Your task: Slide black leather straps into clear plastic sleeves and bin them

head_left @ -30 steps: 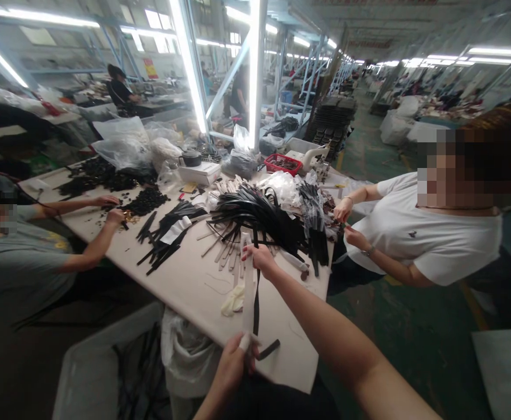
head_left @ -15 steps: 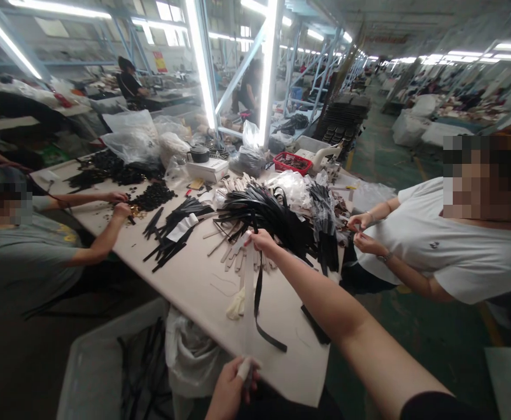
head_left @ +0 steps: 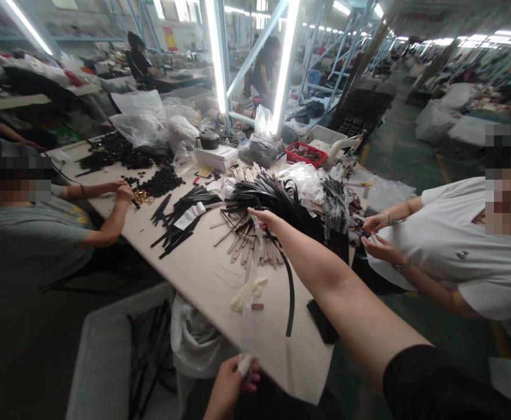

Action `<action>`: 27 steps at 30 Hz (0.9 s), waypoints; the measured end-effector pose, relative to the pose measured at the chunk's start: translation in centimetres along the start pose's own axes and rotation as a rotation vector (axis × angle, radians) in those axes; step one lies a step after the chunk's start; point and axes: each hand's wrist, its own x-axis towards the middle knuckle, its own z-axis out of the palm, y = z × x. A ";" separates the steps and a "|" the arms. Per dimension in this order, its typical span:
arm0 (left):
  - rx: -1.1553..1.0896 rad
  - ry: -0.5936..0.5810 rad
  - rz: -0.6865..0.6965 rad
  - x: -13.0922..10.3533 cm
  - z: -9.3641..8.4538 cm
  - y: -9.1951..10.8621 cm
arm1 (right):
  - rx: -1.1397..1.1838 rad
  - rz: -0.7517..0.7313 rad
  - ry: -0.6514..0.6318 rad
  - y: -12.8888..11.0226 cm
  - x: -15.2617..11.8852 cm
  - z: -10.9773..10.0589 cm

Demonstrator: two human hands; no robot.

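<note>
A long translucent strip (head_left: 250, 274) stretches between my two hands above the table. My left hand (head_left: 234, 376), at the near table edge, grips its lower end; a white wrapping covers one finger or the thumb. My right hand (head_left: 264, 220) reaches far forward with its fingers closed on the upper end. From beneath that same hand a black strap (head_left: 289, 286) hangs down in a curve; whether the fingers pinch it too is hard to see. A large heap of black straps (head_left: 277, 195) lies just beyond my right hand, over pale strips (head_left: 243, 249) fanned out on the table.
A cream-coloured crumpled piece (head_left: 239, 298) and a small brownish block (head_left: 258, 306) lie on the table (head_left: 203, 286). Co-workers sit at left and stand at right. Behind are a red basket (head_left: 307, 153) and white box (head_left: 216, 156). A bin (head_left: 89, 350) stands below left.
The view has shifted, and the small brownish block now shows beside the strip. The black strap's free end has swung right, and the fingers of my right hand have shifted.
</note>
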 end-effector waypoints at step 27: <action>-0.277 -0.226 0.183 4.9 10.3 7.3 | 0.016 -0.081 0.106 22.3 -23.8 -1.1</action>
